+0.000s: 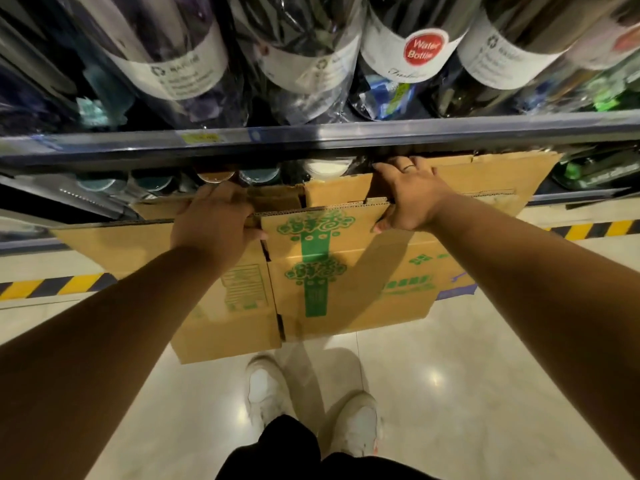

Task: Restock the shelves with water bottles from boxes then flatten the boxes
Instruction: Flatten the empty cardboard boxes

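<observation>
A brown cardboard box (346,271) with green print hangs in front of the shelves, its flaps spread out to both sides. My left hand (214,220) grips the top edge of the box at its left part. My right hand (408,195), with a ring on one finger, clamps the top edge further right. Dark water bottles (408,53) in plastic wrap with white labels fill the upper shelf (311,136). On the shelf below, behind the box, only the caps of more bottles (259,174) show.
The pale tiled floor (485,375) lies below, with a yellow-and-black hazard strip (52,285) along the shelf base. My white shoes (270,389) stand just under the box. Green bottles (595,171) lie at the right on the lower shelf.
</observation>
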